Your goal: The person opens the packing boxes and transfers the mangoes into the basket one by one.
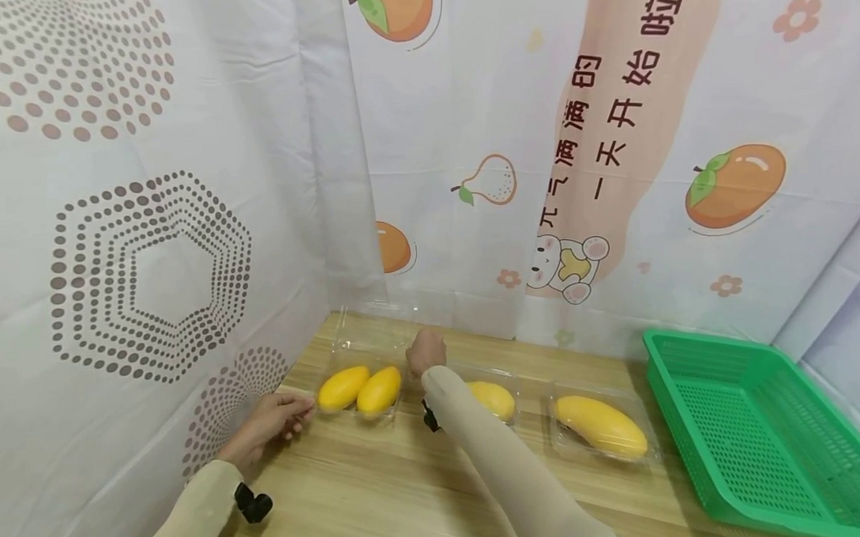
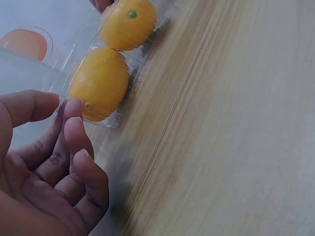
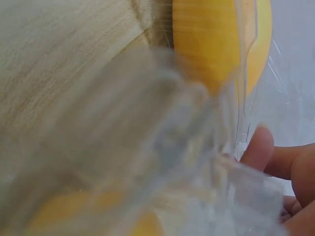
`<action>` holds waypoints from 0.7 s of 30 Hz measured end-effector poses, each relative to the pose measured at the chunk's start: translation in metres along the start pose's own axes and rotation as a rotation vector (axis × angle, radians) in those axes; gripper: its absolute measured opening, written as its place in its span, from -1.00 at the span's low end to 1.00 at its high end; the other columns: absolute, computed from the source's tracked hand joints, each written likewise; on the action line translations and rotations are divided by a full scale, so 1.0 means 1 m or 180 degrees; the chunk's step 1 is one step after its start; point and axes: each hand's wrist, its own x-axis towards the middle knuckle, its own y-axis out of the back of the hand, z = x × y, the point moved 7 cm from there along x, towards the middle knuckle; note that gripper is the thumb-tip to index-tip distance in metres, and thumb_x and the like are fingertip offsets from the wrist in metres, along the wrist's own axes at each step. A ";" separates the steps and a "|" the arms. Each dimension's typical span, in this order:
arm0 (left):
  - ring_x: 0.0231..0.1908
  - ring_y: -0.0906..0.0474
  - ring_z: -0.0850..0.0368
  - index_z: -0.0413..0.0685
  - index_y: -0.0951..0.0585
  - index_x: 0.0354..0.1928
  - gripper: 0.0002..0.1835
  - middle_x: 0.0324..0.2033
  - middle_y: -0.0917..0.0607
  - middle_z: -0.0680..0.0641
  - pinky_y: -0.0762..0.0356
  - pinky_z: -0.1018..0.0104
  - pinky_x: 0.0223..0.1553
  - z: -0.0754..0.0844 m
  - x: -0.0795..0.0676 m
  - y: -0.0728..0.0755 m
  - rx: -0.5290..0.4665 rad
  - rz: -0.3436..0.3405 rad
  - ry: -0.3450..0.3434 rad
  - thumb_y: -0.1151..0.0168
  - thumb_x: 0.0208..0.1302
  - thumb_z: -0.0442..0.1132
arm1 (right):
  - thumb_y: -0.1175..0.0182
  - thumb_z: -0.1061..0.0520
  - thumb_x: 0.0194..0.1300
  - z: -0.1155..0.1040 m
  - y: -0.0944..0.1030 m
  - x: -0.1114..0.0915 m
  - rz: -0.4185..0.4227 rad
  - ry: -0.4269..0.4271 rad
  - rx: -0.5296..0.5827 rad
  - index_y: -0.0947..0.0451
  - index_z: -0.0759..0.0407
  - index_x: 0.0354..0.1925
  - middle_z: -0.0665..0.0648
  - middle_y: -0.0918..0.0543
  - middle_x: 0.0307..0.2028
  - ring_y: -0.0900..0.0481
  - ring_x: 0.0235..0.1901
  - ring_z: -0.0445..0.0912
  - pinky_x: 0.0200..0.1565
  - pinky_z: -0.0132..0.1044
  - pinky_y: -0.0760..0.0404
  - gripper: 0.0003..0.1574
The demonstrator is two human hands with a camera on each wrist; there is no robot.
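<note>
A clear plastic box (image 1: 359, 412) with its lid (image 1: 374, 330) raised at the back holds two yellow mangoes, one on the left (image 1: 343, 388) and one on the right (image 1: 379, 391). At the box's left edge, my left hand (image 1: 277, 421) has its thumb and index finger pinching the rim, as the left wrist view shows. My right hand (image 1: 427, 353) reaches to the back right of this box. In the right wrist view, its thumb (image 3: 260, 147) and fingers pinch clear plastic, seemingly the lid. Blurred plastic covers part of that view.
Right of it stand a second clear box with a yellow fruit (image 1: 492, 399), partly behind my right forearm, and a third box (image 1: 562, 443) with a longer mango (image 1: 601, 426). A green basket (image 1: 716, 508) sits at the far right. Printed curtains (image 1: 479, 88) border the wooden table.
</note>
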 end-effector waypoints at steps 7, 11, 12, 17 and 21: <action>-0.50 -0.49 0.12 -0.26 -0.64 -0.20 -0.64 -0.39 -0.66 -0.14 -0.47 0.32 -0.55 0.000 0.001 0.001 0.0028 0.0058 0.0019 -0.25 0.26 -0.04 | -0.16 0.34 0.09 0.004 -0.002 0.005 0.0056 -0.0072 -0.0138 -0.44 0.19 -0.84 0.01 -0.43 -0.92 -0.41 -0.94 -0.18 -0.74 -0.43 -0.47 -0.59; -0.50 -0.49 0.12 -0.25 -0.64 -0.20 -0.62 -0.40 -0.65 -0.13 -0.46 0.31 -0.55 0.000 0.001 0.001 0.0055 0.0068 -0.0003 -0.26 0.25 -0.01 | -0.17 0.33 0.10 0.006 -0.004 0.006 0.0034 -0.0141 -0.0123 -0.45 0.17 -0.85 0.01 -0.43 -0.93 -0.40 -0.94 -0.18 -0.76 -0.41 -0.46 -0.57; -0.50 -0.48 0.12 -0.25 -0.64 -0.20 -0.62 -0.40 -0.65 -0.13 -0.47 0.31 -0.55 0.000 0.001 0.001 0.0056 0.0069 -0.0003 -0.26 0.25 -0.01 | -0.17 0.33 0.10 0.006 -0.004 0.006 0.0021 -0.0156 -0.0097 -0.45 0.18 -0.85 0.02 -0.43 -0.93 -0.41 -0.95 -0.17 -0.77 -0.40 -0.46 -0.57; -0.51 -0.47 0.12 -0.24 -0.64 -0.18 -0.65 -0.41 -0.65 -0.13 -0.46 0.32 -0.55 0.001 0.000 0.001 0.0032 0.0071 0.0014 -0.26 0.25 -0.04 | -0.17 0.34 0.12 0.006 -0.004 0.007 -0.0029 -0.0170 -0.0130 -0.43 0.16 -0.84 0.02 -0.43 -0.90 -0.42 -0.91 -0.15 -0.76 -0.40 -0.45 -0.56; -0.51 -0.46 0.13 -0.25 -0.64 -0.17 -0.66 -0.41 -0.65 -0.13 -0.46 0.32 -0.55 0.001 0.000 0.001 0.0039 0.0086 0.0013 -0.25 0.27 -0.06 | -0.18 0.35 0.09 0.004 -0.004 0.007 -0.0076 -0.0171 -0.0182 -0.43 0.18 -0.82 0.04 -0.44 -0.86 -0.46 -0.84 -0.10 -0.71 -0.36 -0.49 -0.60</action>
